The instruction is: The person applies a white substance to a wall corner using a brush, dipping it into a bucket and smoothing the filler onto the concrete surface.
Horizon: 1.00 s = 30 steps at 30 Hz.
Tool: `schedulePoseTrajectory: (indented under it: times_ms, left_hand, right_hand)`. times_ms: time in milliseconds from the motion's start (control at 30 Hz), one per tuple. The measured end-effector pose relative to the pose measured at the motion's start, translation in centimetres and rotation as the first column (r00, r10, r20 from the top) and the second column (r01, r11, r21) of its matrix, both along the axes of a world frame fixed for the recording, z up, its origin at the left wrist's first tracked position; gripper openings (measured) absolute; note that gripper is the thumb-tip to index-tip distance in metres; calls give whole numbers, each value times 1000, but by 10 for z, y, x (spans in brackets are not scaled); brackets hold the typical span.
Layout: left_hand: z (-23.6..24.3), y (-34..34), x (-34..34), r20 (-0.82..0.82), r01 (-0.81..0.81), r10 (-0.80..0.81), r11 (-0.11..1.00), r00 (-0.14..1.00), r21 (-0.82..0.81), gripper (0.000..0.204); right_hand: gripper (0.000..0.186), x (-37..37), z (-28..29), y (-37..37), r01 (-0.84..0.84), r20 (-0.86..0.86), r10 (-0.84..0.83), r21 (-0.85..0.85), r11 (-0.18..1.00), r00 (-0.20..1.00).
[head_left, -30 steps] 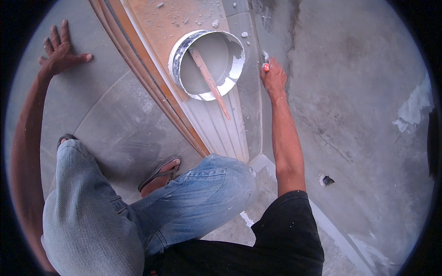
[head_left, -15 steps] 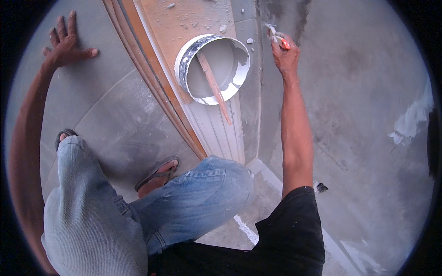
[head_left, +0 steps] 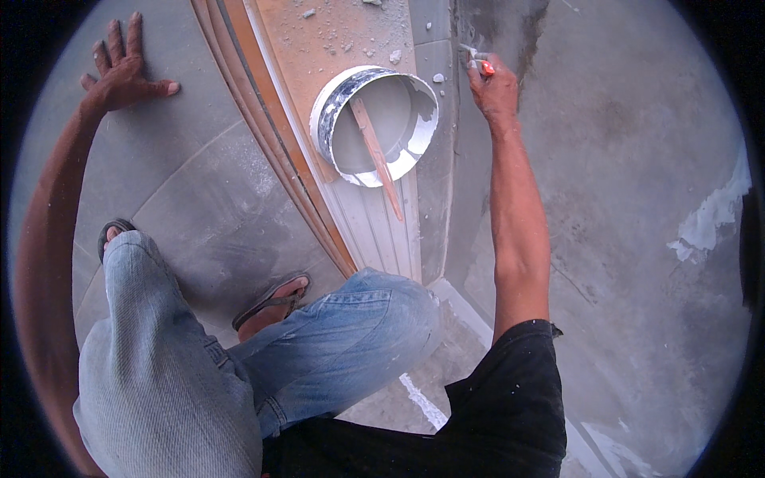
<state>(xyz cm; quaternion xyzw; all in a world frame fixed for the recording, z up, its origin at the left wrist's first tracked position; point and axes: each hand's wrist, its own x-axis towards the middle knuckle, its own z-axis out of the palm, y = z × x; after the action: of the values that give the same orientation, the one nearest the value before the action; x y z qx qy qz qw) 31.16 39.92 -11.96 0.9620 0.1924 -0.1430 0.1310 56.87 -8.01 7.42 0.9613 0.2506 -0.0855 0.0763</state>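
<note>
At the wall's far upper patch, right hand has a clenched grip on a small orange-handled scraper, blade at the dark wet grey area. Judged: only that patch is worked; most of the wall is dry, white blotch untreated. Left hand released, flat on the floor. Bucket with stick sits on the ledge, near the arm; open room to the right.

Scraper: blade mostly hidden in right hand, tip too small to resolve. Stick lower end sunk in bucket mix. Left foot part-hidden by knee.
</note>
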Motion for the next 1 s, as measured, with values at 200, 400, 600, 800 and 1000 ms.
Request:
schedulePoseTrajectory:
  times_ms: [200,400,600,800,1000]
  left_hand:
    - [-14,-1,-7,234,6,-1,1000,972,-22,133]
    - [-14,-2,-7,269,13,-8,1000,963,-14,134]
    - [-15,0,-7,212,0,4,1000,977,-17,134]
    - [-12,-2,-7,252,4,5,999,968,-32,134]
    - [-11,0,-6,202,1,6,999,979,-37,134]
  right_hand:
    - [28,-10,-3,8,-15,-8,15,-118,993,1000]
    - [28,-14,-3,12,-1,-30,-5,-184,983,1000]
    - [29,-20,-2,19,15,-40,-27,-263,965,999]
    - [29,-23,-2,17,15,-55,-31,-275,961,998]
    - [28,-26,-4,11,37,-42,-51,-294,955,998]
